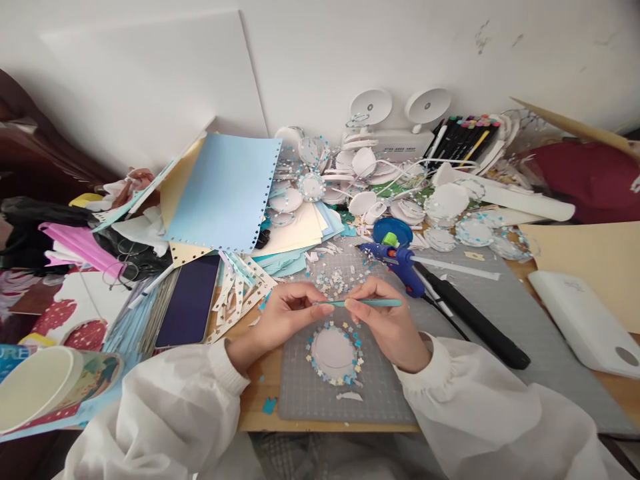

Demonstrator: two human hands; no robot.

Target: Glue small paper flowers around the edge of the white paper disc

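My left hand (pixel 295 310) and my right hand (pixel 383 317) meet above the grey cutting mat (pixel 305 400). Between them runs a thin light-blue strip (pixel 385 303); each hand pinches it, and its right end reaches past my right fingers. Just below my hands, a round white disc (pixel 333 352) lies flat on the mat, ringed by small blue, cream and white star shapes. A white paper scrap (pixel 349 396) is under the disc's lower edge. Beyond my fingers, many tiny star pieces (pixel 337 280) are scattered over the mat.
A blue glue gun (pixel 400 263) and a black rod-shaped tool (pixel 480 320) lie to the right. White discs with beaded wire (pixel 360 163) pile up at the back. Blue paper (pixel 225 193), a phone (pixel 189 300) and a cup (pixel 40 387) are left; a white device (pixel 585 320) sits far right.
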